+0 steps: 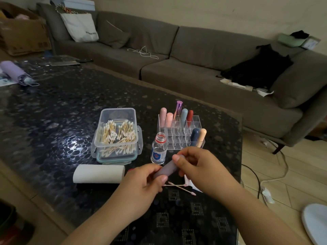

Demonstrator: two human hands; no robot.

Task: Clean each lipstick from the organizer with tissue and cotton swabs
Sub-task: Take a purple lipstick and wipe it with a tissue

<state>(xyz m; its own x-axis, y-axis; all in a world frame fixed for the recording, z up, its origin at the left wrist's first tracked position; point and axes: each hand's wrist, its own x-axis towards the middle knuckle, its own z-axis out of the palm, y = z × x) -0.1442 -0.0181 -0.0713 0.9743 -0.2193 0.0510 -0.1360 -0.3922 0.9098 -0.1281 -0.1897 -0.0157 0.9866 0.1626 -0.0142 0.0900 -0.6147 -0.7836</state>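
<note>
The mauve lipstick point(165, 168) shows only its middle — both ends are covered by the left hand point(141, 184) and right hand point(200, 167). The small bottle point(158, 149) has a label too small to read. Tissue point(190, 183) near the right hand is mostly hidden. A white object point(316, 221) at the near right is cut off by the edge.

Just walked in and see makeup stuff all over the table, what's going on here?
A person is holding a greyish-purple lipstick in both hands, the left hand at its lower end and the right hand at the upper end. Seven more lipsticks stand in the clear organizer. Two pink-tipped used swabs lie beneath the hands. A box of cotton swabs, an open small bottle and a tissue roll sit nearby.
</note>
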